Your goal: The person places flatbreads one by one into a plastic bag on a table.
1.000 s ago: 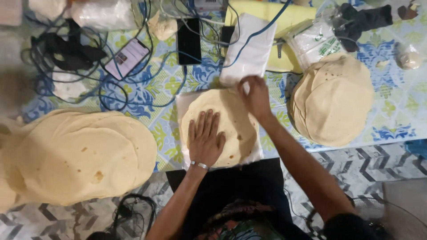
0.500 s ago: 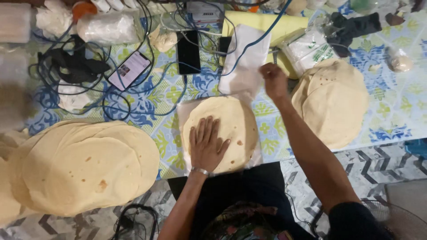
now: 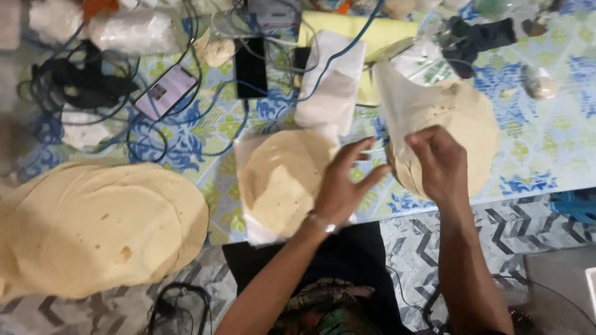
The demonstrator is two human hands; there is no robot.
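Note:
My right hand (image 3: 437, 164) pinches a thin white sheet (image 3: 400, 102) by its lower edge. The sheet stands up in front of the stack of round flatbreads (image 3: 475, 124) on the right. My left hand (image 3: 344, 186) hovers with fingers spread over the right edge of a single flatbread (image 3: 279, 180). Its fingertips almost reach the held sheet. That flatbread lies on another white sheet (image 3: 254, 231) at the table's front edge.
A big pile of flatbreads (image 3: 93, 229) fills the front left. Behind are a stack of white sheets (image 3: 329, 80), two phones (image 3: 251, 67) (image 3: 164, 92), tangled cables (image 3: 81, 87), plastic bags and a yellow roll (image 3: 354, 28). A patterned cloth (image 3: 546, 155) covers the table.
My right hand drew a white sheet from the stack at the back and carried it right, in front of the right flatbread stack. My left hand lifted off the middle flatbread and moved right.

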